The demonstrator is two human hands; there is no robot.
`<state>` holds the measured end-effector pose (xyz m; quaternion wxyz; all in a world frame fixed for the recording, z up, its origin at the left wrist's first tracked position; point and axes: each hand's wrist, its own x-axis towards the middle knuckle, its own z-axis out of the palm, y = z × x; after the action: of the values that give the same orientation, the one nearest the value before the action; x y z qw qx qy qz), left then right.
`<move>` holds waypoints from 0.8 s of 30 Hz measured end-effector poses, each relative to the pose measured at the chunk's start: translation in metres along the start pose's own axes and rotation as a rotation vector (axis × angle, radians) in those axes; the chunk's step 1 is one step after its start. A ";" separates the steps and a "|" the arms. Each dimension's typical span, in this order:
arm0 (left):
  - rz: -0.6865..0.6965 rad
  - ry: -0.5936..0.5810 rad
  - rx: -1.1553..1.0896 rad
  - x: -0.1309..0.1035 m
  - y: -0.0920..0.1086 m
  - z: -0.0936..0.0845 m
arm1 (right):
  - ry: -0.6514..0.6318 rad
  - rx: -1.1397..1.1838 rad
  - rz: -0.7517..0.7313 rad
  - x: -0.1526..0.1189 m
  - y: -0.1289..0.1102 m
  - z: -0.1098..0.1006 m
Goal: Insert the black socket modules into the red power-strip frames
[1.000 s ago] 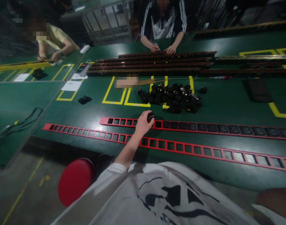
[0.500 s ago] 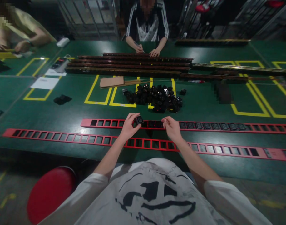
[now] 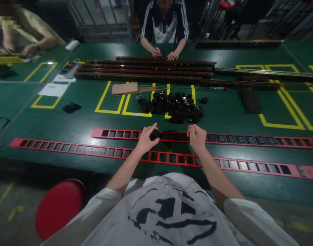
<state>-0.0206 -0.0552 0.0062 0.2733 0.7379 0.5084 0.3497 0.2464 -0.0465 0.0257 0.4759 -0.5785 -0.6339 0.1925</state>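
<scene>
My left hand is over the red slotted strip, its thumb and forefinger around a small black square part. The other fingers of that hand stretch forward. To its right, my right hand is closed with its fingertips curled in over the same strip; what they hold, if anything, is hidden. Right of that hand, several black square parts sit in the strip's openings. Beyond both hands lies a heap of small black parts.
A second red slotted strip lies nearer me. Long dark rails, cardboard and paper lie farther back on the green table. A co-worker sits opposite, another at far left. A red stool stands left.
My left hand has lowered the black square part toward the strip. My right hand has moved right along the strip, its fingers curling tighter. The whole view has shifted slightly.
</scene>
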 end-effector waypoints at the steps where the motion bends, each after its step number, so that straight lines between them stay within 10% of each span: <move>1: -0.012 -0.001 0.003 0.000 0.000 0.001 | 0.022 -0.020 0.003 0.000 0.004 -0.005; 14: 0.027 0.078 0.105 0.004 0.013 -0.001 | 0.100 -0.129 -0.020 -0.014 0.022 -0.012; 24: 0.100 -0.092 0.047 0.008 0.022 -0.006 | 0.110 -0.061 0.048 -0.012 0.019 -0.012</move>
<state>-0.0107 -0.0549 0.0284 0.2613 0.7838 0.4659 0.3168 0.2656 -0.0564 0.0119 0.4874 -0.6176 -0.5981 0.1524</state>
